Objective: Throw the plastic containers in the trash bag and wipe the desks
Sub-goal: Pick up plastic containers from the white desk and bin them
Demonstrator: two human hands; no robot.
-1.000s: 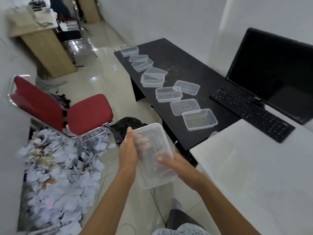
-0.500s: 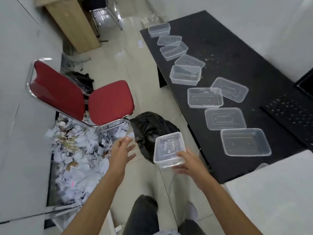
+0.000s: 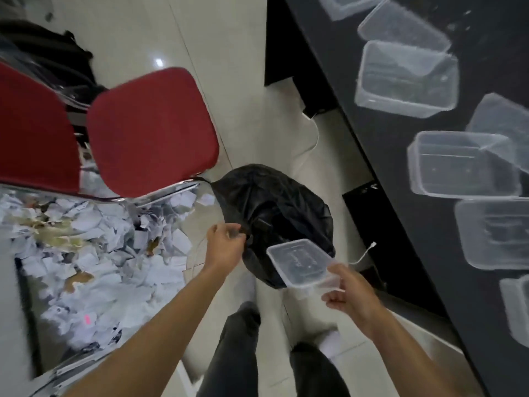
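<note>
A black trash bag [image 3: 269,207] lies crumpled on the floor between the red chair and the black desk. My left hand [image 3: 226,246] pinches the bag's near edge. My right hand [image 3: 350,290] grips one end of a clear plastic container [image 3: 300,260], held tilted over the bag's near side. Several more clear containers, one of them [image 3: 406,78], lie in a row on the black desk [image 3: 400,202] at the right.
A red chair [image 3: 148,130] with a chrome frame stands left of the bag. Under and beside it lies a heap of shredded paper [image 3: 94,262]. A white cable [image 3: 363,255] runs along the floor by the desk. My legs are below the bag.
I have leaned down toward the floor. My left hand went from open in the air to pinching the bag's edge. My right hand brought the container down over the bag.
</note>
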